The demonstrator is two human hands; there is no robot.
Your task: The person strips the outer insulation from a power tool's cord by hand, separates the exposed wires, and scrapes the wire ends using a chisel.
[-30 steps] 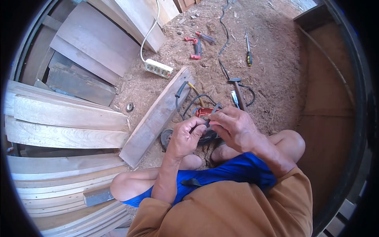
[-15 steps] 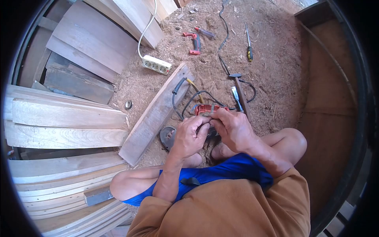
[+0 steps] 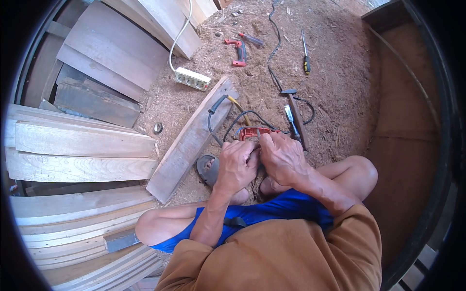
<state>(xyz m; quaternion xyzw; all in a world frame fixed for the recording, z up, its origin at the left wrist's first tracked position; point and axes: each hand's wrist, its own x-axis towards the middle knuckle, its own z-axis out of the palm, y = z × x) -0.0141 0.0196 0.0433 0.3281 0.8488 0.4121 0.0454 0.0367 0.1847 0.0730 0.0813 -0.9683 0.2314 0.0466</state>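
My left hand (image 3: 235, 165) and my right hand (image 3: 285, 157) meet above my crossed legs, fingers curled inward and thumbs close together. Whatever they pinch between them is hidden by the fingers. Just beyond the fingertips lies a red power tool housing (image 3: 250, 131), partly covered by my hands. A black cable (image 3: 212, 128) loops to the left of it, with a yellow piece (image 3: 239, 105) near its thick sleeve. To the right of the housing are a chisel (image 3: 291, 119) with a bright blade and a hammer (image 3: 298, 123) with a wooden handle.
A wooden plank (image 3: 189, 145) lies aslant on the sawdust floor. Beyond it are a power strip (image 3: 192, 79), a red and black handle part (image 3: 238, 52) and screwdrivers, one with a yellow-black grip (image 3: 307, 64). Stacked boards (image 3: 82, 140) line the left; a dark-framed panel (image 3: 403, 169) stands right.
Both hands have turned slightly, and the fingers of my right hand have curled further over toward the left. The black cable beside the plank has shifted a little to the left.
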